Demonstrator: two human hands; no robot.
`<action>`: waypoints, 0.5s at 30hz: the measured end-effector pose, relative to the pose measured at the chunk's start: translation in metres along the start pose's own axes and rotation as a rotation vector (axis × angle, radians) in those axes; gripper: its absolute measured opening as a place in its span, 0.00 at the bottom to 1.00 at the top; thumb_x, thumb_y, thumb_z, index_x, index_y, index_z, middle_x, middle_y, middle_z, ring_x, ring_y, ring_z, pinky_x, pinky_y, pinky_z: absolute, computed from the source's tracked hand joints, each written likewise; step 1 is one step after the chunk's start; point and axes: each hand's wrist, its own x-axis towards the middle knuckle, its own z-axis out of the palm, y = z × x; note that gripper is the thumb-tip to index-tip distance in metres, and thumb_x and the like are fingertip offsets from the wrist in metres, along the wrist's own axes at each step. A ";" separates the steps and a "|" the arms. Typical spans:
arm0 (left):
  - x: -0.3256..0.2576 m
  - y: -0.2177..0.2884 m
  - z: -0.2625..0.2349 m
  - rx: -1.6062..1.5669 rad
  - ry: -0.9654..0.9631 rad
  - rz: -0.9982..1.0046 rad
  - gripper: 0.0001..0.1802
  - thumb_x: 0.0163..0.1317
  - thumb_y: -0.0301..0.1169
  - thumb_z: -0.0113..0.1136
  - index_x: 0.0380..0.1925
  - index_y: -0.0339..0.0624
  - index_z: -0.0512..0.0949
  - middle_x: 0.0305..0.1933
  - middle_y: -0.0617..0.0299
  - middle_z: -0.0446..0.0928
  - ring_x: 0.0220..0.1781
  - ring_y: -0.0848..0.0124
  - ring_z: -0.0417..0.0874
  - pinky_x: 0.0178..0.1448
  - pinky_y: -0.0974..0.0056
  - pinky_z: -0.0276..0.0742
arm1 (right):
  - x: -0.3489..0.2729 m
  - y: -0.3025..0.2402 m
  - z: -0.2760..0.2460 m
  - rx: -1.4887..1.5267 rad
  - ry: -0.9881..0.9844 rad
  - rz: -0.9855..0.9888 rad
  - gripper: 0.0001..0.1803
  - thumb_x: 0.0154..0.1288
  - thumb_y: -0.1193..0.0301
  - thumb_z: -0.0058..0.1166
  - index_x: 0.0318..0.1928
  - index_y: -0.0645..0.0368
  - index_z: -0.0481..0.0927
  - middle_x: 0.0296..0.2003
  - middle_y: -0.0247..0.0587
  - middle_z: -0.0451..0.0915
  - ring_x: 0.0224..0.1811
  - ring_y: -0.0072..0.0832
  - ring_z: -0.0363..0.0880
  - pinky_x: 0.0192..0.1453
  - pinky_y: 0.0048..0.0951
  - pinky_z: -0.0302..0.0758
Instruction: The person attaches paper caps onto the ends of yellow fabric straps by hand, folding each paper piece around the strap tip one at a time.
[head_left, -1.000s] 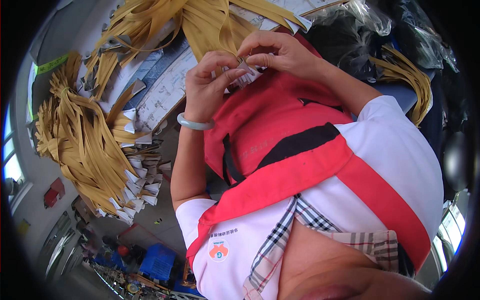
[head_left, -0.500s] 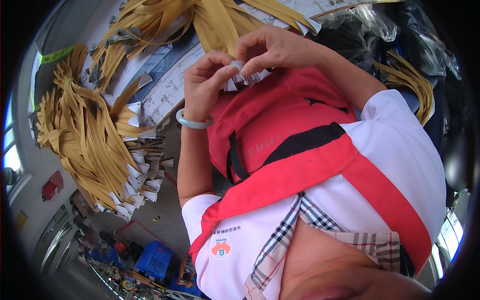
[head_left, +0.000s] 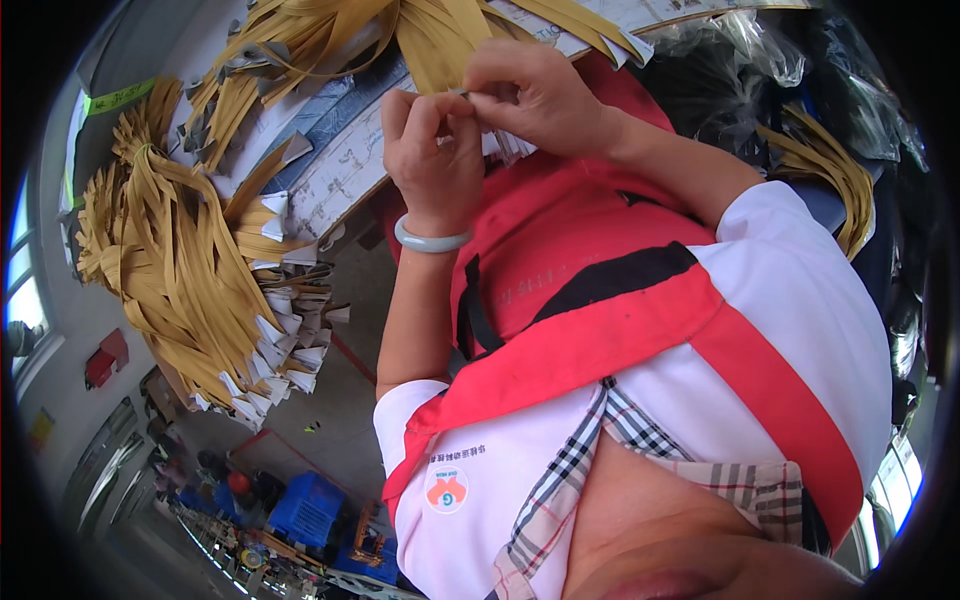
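Observation:
My left hand (head_left: 432,150), with a pale bangle (head_left: 432,238) at the wrist, is closed with its fingers curled into a pinch. Against its fingertips my right hand (head_left: 535,92) pinches too. A tiny dark bit shows where they meet, but what they grip is mostly hidden by the fingers. Just beyond the hands, a bundle of flat mustard-yellow strips (head_left: 440,45) runs across the table edge toward me. White strip ends (head_left: 512,148) stick out below my right hand, over my red apron (head_left: 560,230).
A large tied bundle of mustard strips (head_left: 190,270) with white ends hangs at the left of the table (head_left: 345,180). More strips (head_left: 300,35) lie on top. To the right are clear plastic bags (head_left: 760,50) and another strip bundle (head_left: 845,185). A blue crate (head_left: 307,510) stands farther off.
My left hand has shifted right and turned, its fingers curling tighter. My right hand has moved slightly up and left. The white strip end seen between my fingertips before is now covered.

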 end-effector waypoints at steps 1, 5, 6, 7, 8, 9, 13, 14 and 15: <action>-0.001 0.000 -0.001 -0.057 0.001 -0.049 0.07 0.57 0.14 0.62 0.32 0.38 0.79 0.32 0.62 0.72 0.27 0.75 0.77 0.29 0.71 0.74 | -0.001 0.003 0.004 -0.008 0.021 -0.035 0.04 0.63 0.76 0.58 0.36 0.63 0.78 0.32 0.39 0.79 0.32 0.28 0.78 0.38 0.24 0.74; 0.019 0.029 -0.027 -0.924 -0.097 -0.694 0.04 0.64 0.19 0.62 0.38 0.31 0.81 0.39 0.63 0.77 0.31 0.75 0.81 0.30 0.73 0.76 | -0.007 0.018 -0.006 0.454 -0.091 0.140 0.04 0.70 0.76 0.57 0.42 0.62 0.81 0.35 0.32 0.78 0.38 0.18 0.77 0.44 0.20 0.74; 0.014 0.016 -0.031 -0.920 -0.089 -0.692 0.04 0.64 0.19 0.62 0.38 0.31 0.81 0.39 0.63 0.77 0.31 0.75 0.81 0.30 0.73 0.76 | -0.007 0.018 -0.006 0.458 -0.098 0.134 0.04 0.70 0.76 0.57 0.42 0.62 0.81 0.35 0.32 0.78 0.38 0.18 0.77 0.44 0.20 0.74; 0.004 -0.006 -0.030 -0.794 -0.192 -0.553 0.04 0.64 0.19 0.63 0.38 0.31 0.80 0.37 0.63 0.77 0.30 0.76 0.80 0.30 0.74 0.76 | -0.007 0.018 -0.006 0.498 -0.140 0.176 0.05 0.70 0.74 0.57 0.42 0.62 0.81 0.35 0.31 0.79 0.38 0.17 0.77 0.44 0.20 0.74; 0.005 -0.010 -0.028 -0.667 -0.295 -0.414 0.04 0.63 0.19 0.63 0.37 0.31 0.80 0.35 0.62 0.77 0.28 0.76 0.80 0.30 0.74 0.76 | -0.005 0.017 -0.006 0.536 -0.177 0.221 0.06 0.71 0.73 0.57 0.42 0.62 0.81 0.34 0.30 0.79 0.38 0.17 0.77 0.44 0.19 0.74; 0.001 -0.010 -0.027 -0.637 -0.272 -0.461 0.03 0.63 0.18 0.63 0.36 0.30 0.80 0.30 0.63 0.76 0.26 0.78 0.79 0.30 0.74 0.74 | -0.003 0.015 -0.008 0.536 -0.180 0.219 0.06 0.71 0.73 0.57 0.42 0.62 0.81 0.34 0.30 0.79 0.38 0.17 0.77 0.44 0.19 0.74; 0.002 -0.016 -0.020 -0.521 -0.230 -0.368 0.02 0.61 0.17 0.63 0.32 0.31 0.79 0.27 0.63 0.75 0.25 0.78 0.77 0.29 0.74 0.71 | -0.001 0.010 -0.013 0.566 -0.138 0.439 0.09 0.71 0.69 0.57 0.42 0.62 0.81 0.32 0.31 0.80 0.35 0.16 0.77 0.42 0.19 0.75; 0.001 -0.017 -0.017 -0.356 -0.265 -0.238 0.03 0.60 0.16 0.63 0.30 0.32 0.78 0.26 0.63 0.75 0.24 0.77 0.77 0.29 0.73 0.71 | -0.003 0.011 -0.013 0.539 -0.149 0.417 0.10 0.71 0.67 0.58 0.42 0.63 0.81 0.31 0.31 0.80 0.34 0.16 0.78 0.41 0.19 0.75; 0.000 -0.018 -0.016 -0.190 -0.296 -0.108 0.04 0.58 0.16 0.63 0.29 0.32 0.77 0.25 0.62 0.74 0.23 0.76 0.76 0.28 0.72 0.70 | -0.005 0.012 -0.009 0.477 -0.131 0.318 0.11 0.71 0.66 0.59 0.41 0.63 0.81 0.31 0.31 0.79 0.32 0.15 0.77 0.38 0.18 0.75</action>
